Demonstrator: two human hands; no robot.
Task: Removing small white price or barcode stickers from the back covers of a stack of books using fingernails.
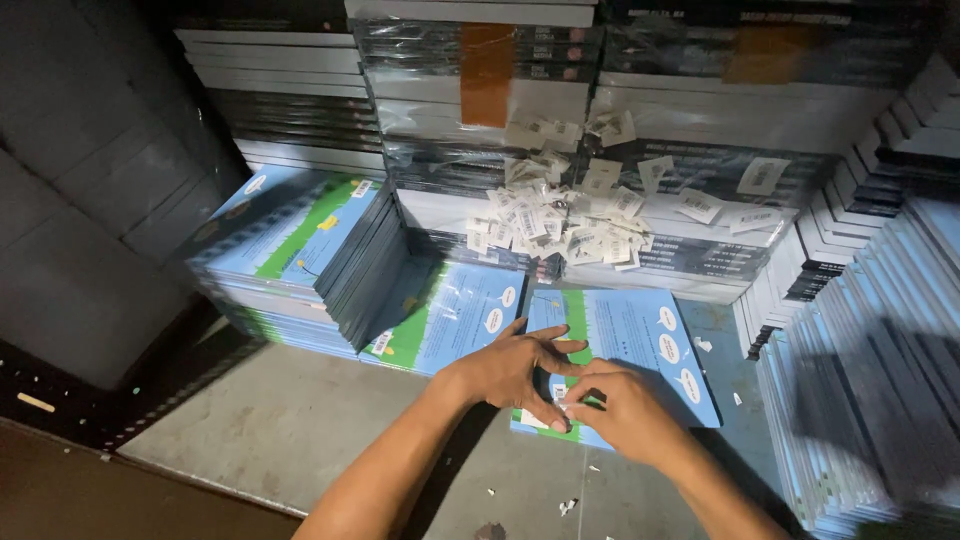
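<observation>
My left hand (510,368) and right hand (615,405) meet over the near corner of a blue book (640,350), fingertips pinched together on a small white sticker (560,392) there. My left fingers fan out above the pinch; my right hand curls beside it. The book lies flat on the grey floor (300,420), its cover blue with a green band and white speech bubbles. Just left of it lies a low stack (450,315) of the same books, and further left a taller pile (300,250). Beyond, a heap of loose white stickers (570,215) sits on shrink-wrapped bundles (480,90). More blue books (870,370) are stacked at my right.
</observation>
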